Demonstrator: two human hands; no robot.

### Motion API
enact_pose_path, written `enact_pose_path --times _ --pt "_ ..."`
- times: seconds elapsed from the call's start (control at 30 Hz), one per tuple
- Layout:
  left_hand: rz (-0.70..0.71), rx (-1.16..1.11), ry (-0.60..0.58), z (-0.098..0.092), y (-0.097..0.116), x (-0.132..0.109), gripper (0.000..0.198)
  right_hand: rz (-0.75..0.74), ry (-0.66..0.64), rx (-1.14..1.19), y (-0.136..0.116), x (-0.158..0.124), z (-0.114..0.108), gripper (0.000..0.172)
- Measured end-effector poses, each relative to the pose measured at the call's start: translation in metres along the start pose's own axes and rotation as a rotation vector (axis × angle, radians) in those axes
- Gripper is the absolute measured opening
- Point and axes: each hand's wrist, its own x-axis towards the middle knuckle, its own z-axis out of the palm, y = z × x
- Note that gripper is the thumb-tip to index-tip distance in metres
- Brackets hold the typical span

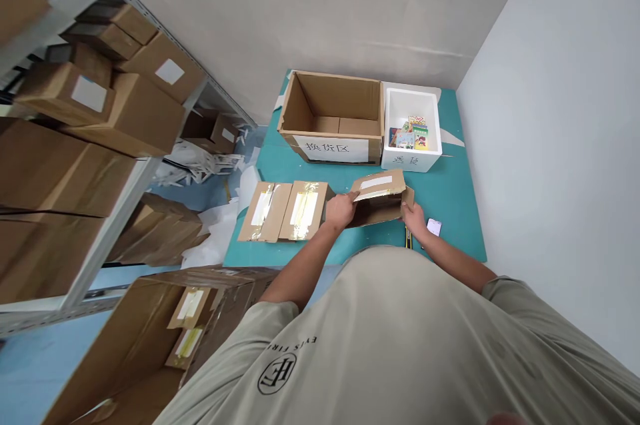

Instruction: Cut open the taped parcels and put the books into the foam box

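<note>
My left hand [341,210] and my right hand [413,220] both grip a small cardboard box [375,202] by its edges, with its taped flap lifted open. Beside my left hand lie two more taped cardboard boxes [283,211], flat on the teal mat [445,198]. A yellow-and-black tool [409,237] lies just below my right hand, partly hidden by my body. A small white paper slip [434,227] rests to the right of that hand.
At the mat's far side stand an open, empty carton [330,108] with a white label and a white foam box [411,162] holding colourful books [410,134]. Metal shelves [120,178] stacked with cartons run along the left, above white packing paper [213,235]. A large carton [165,338] stands lower left.
</note>
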Motion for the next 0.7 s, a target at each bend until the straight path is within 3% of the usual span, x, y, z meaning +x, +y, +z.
enact_pose_path --times 0.3,0.53,0.63,0.7 --pt "0.013 -0.111 -0.001 0.027 0.023 -0.018 0.044 0.053 0.053 0.105 -0.008 -0.006 0.015 0.05" --pt "0.1 -0.376 0.005 0.046 0.038 -0.025 0.037 0.082 0.077 0.373 -0.009 -0.022 0.037 0.041" --pt "0.105 -0.504 0.042 0.046 0.049 -0.025 0.029 0.146 0.089 0.416 -0.011 -0.019 0.039 0.034" --pt "0.112 -0.482 0.061 0.04 0.055 -0.022 0.027 0.155 0.022 0.388 -0.016 -0.013 0.036 0.034"
